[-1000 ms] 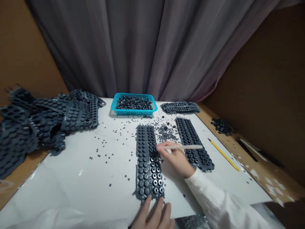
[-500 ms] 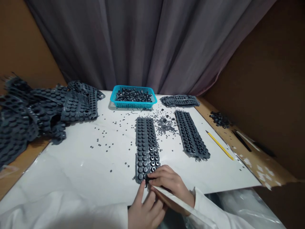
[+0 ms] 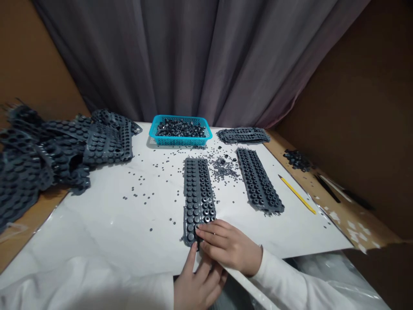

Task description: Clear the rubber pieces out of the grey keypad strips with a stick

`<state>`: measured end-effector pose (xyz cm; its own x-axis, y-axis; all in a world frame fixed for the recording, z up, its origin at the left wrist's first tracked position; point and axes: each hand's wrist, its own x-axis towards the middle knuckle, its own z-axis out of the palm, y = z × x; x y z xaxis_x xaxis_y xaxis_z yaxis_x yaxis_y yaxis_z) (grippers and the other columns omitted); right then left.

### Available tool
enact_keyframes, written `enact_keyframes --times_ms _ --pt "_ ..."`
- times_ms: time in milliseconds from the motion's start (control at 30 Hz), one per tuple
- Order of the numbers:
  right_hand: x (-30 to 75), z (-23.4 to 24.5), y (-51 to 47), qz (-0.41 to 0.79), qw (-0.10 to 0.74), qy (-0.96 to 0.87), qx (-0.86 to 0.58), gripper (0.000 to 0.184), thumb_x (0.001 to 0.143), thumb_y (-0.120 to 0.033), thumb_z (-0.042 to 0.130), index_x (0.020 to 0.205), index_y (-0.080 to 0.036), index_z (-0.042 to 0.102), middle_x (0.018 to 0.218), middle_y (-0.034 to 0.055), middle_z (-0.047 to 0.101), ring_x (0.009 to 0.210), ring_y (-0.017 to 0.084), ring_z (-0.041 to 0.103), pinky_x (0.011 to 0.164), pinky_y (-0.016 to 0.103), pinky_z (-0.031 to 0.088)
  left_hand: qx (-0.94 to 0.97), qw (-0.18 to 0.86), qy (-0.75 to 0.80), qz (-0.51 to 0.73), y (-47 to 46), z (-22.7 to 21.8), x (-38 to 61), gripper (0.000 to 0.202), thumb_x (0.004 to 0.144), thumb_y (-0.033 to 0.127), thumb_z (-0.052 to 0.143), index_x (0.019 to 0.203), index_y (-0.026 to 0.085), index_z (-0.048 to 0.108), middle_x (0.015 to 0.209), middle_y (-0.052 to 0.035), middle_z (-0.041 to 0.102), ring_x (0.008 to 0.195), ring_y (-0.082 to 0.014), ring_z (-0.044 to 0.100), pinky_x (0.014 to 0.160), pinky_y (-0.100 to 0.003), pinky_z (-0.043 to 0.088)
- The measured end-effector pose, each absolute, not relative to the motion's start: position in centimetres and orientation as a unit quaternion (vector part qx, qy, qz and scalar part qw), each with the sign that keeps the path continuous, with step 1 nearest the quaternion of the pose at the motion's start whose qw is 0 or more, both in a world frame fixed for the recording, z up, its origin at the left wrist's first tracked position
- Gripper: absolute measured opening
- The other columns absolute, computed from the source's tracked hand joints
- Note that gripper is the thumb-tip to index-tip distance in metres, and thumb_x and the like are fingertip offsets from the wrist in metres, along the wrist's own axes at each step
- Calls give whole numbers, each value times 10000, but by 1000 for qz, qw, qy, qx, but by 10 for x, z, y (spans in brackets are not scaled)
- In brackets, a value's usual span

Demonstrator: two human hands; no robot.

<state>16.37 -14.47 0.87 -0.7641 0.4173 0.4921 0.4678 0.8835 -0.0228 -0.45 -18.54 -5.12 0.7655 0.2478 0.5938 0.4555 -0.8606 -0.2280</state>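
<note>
A dark grey moulded rubber sheet point(image 3: 196, 189) with rows of round studs lies lengthwise in front of me on the white table covering. My left hand point(image 3: 200, 280) is at its near end, the index finger on the edge and the other fingers curled at the table's front edge. My right hand point(image 3: 230, 247) lies over the sheet's near right corner, its bent fingers closed on the studs there. Between the two hands the fingertips meet closely, and whatever small part is pinched is hidden. A second studded sheet point(image 3: 260, 181) lies to the right.
A turquoise basket point(image 3: 180, 141) of small black rubber parts stands at the back. Stacked strips point(image 3: 243, 135) lie right of it. Small dark discs point(image 3: 226, 170) are scattered about. A heap of grey sheets point(image 3: 64, 146) fills the left; a yellow pencil point(image 3: 297, 193) lies right.
My right hand has shifted slightly forward and flattened over the sheet's near corner, covering more studs. My left hand stays nearly in place.
</note>
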Motion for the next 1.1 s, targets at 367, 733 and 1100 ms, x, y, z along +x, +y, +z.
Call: enact_keyframes --times_ms 367,733,1100 --pt "171 3 -140 93 364 -853 -362 123 892 -165 506 979 -191 589 1081 132 690 1117 206 596 873 375 511 -931 200 -190 -240 -187 -52 -6 227 888 342 518 1077 261 614 1180 -30 568 1084 -261 500 1044 -659 89" --pt "165 5 -144 213 340 -829 -388 100 872 -249 546 913 -198 622 1037 106 710 1124 212 586 909 378 463 -923 189 -206 -264 -189 -58 -5 205 876 334 523 1038 268 629 1142 -26 585 1059 -256 517 1037 -622 162" --pt "165 -1 -138 37 285 -901 -326 108 913 -194 495 932 -204 601 1053 73 712 1057 185 627 883 372 462 -918 176 -193 -300 -185 -49 -4 161 867 290 532 950 233 657 1038 -16 609 1003 -251 529 1051 -612 143"
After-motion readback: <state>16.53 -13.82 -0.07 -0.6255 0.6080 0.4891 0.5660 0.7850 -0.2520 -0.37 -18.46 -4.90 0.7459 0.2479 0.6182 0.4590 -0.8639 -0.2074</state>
